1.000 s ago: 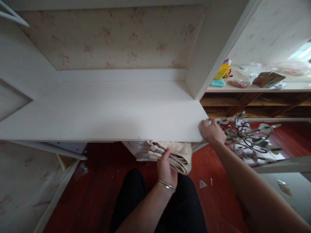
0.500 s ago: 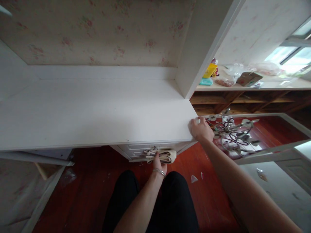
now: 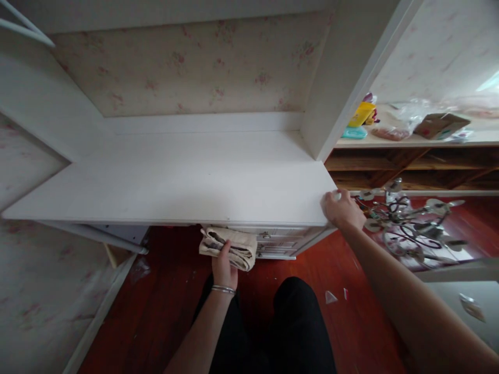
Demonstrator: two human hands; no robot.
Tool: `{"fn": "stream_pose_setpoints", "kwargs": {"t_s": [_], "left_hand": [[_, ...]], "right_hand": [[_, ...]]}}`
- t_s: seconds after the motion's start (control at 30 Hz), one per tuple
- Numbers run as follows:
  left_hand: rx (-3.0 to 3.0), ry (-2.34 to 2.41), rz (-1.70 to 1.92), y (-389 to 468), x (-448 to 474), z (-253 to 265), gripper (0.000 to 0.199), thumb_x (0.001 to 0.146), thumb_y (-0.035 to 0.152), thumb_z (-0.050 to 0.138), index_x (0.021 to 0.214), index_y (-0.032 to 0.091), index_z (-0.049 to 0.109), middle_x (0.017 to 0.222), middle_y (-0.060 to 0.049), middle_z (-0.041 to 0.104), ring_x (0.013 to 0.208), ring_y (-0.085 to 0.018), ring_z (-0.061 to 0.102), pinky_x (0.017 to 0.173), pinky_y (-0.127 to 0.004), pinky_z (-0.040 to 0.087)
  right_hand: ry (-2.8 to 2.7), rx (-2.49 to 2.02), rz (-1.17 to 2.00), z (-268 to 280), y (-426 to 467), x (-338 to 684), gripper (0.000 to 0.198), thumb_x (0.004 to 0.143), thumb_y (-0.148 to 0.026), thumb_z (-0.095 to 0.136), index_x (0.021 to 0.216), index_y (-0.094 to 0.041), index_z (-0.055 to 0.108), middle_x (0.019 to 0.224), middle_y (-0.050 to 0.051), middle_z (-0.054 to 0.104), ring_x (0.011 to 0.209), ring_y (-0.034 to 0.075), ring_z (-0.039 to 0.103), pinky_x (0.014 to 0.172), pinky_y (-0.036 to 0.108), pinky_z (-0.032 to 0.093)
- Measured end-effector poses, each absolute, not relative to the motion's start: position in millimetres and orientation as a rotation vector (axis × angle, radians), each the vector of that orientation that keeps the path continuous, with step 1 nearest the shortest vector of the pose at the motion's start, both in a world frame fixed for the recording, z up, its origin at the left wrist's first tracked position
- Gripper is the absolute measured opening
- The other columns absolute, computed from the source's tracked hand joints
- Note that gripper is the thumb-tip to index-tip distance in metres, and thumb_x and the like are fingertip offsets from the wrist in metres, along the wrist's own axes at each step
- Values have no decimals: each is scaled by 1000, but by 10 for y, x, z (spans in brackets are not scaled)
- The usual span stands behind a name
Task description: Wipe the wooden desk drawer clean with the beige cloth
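Note:
My left hand (image 3: 225, 270) grips a folded cream cloth (image 3: 237, 246) with dark patches in its folds. The thumb lies on top, and the bundle hangs just below the front edge of the white desk (image 3: 210, 192), before the drawers. At the desk's right front corner, my right hand (image 3: 345, 210) rests with bent fingers curled inward. A small whitish spot shows at its fingers; what it is cannot be made out. A drawer unit (image 3: 280, 241) with small metal knobs stands under the desk's right part.
A chandelier (image 3: 409, 218) with curved arms lies on the red wooden floor (image 3: 167, 311) at right. Behind it runs a low wooden shelf (image 3: 362, 162), with a yellow item (image 3: 362, 114), plastic bags and a cardboard box (image 3: 442, 125) on top. An upright panel (image 3: 339, 78) rises from the desk's right side.
My left hand has moved left with the cloth, away from the drawer fronts. My right hand stays at the desk corner. The view has shifted left.

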State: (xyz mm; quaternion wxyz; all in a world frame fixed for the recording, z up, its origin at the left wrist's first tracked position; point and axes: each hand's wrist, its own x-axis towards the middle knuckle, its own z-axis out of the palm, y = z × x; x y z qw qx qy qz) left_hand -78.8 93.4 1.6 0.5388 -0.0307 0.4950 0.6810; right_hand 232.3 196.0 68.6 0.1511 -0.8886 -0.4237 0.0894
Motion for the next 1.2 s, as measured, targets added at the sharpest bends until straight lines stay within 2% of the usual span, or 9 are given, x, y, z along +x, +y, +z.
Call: {"fn": "stream_pose_setpoints", "kwargs": {"t_s": [0.2,0.4,0.47,0.53,0.63,0.73,1.0,1.1,1.2], "left_hand": [[375,1597,1920,582,-1096,536,43,73,21,71,114,26,59,119,-2,63,113,-21,59,99,-42,46],[1635,2093,2072,847,-1458,860,56,71,31,72,122,14,55,129,-17,55,129,-29,44,110,-46,33],[2125,2059,1807,1156,-1541,955,49,78,28,64,124,17,54,130,-15,55,129,-28,44,109,-45,33],[2444,2048,1244,1520,-1594,1028,44,84,22,52,128,25,53,139,-8,49,136,-26,35,113,-46,26],[2574,2014,571,2052,-1683,1037,49,82,15,45,128,29,54,142,-2,47,137,-25,32,113,-48,21],[2576,1960,244,2459,-1831,969,55,80,20,47,134,29,48,146,-1,41,137,-25,32,112,-47,21],[2500,1771,-56,2917,-1921,1081,77,81,66,45,146,30,27,156,-4,20,143,-30,12,113,-54,9],[2408,1688,-102,2891,-1846,1250,89,72,70,54,144,22,33,154,-12,22,142,-34,16,110,-59,11],[2470,1571,190,2612,-1839,1541,78,77,63,51,134,12,45,148,-14,35,137,-26,31,111,-47,21]], "right_hand": [[-1228,-2544,265,690,1947,2325,60,87,-61,25,132,-25,44,122,19,56,109,40,55,85,54,42],[-1210,-2550,318,748,1937,2290,60,88,-59,26,135,-24,43,125,20,54,111,38,53,86,56,41],[-1205,-2548,315,760,1934,2283,61,88,-59,28,135,-24,42,124,20,54,111,38,53,87,55,42],[-1202,-2550,302,768,1932,2280,60,87,-60,29,134,-24,42,123,19,56,111,37,54,86,53,43],[-1194,-2563,294,776,1935,2277,58,87,-59,29,133,-25,42,120,18,57,109,37,56,86,52,43],[-1192,-2569,292,779,1947,2276,57,88,-59,29,132,-25,43,120,17,58,108,36,57,86,53,43],[-1204,-2558,295,778,1965,2288,57,88,-59,29,133,-25,41,122,18,56,110,36,56,88,54,43],[-1200,-2563,303,784,1956,2290,56,88,-58,30,131,-25,43,122,18,56,109,36,56,87,53,43],[-1199,-2565,301,775,1954,2281,56,88,-57,30,132,-25,42,122,17,56,109,37,55,88,53,42]]}}
